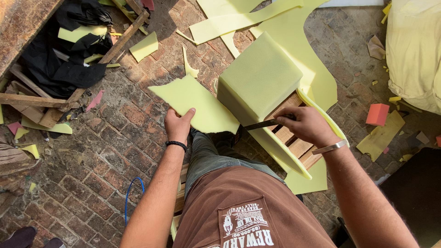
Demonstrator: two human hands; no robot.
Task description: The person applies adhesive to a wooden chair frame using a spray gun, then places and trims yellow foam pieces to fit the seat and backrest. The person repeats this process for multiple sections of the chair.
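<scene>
Foam flap [195, 103] juts left of the blade [264, 124]; my left grip [177, 124] clamps it, my right grip [305, 124] clamps the blade.

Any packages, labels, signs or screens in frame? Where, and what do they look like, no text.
Printed patch: on the brown garment at bottom centre, roughly rectangular, white print with a small figure on brown.
No packages, signs or screens visible; the rest is yellow foam pieces and offcuts on the brick floor.
</scene>
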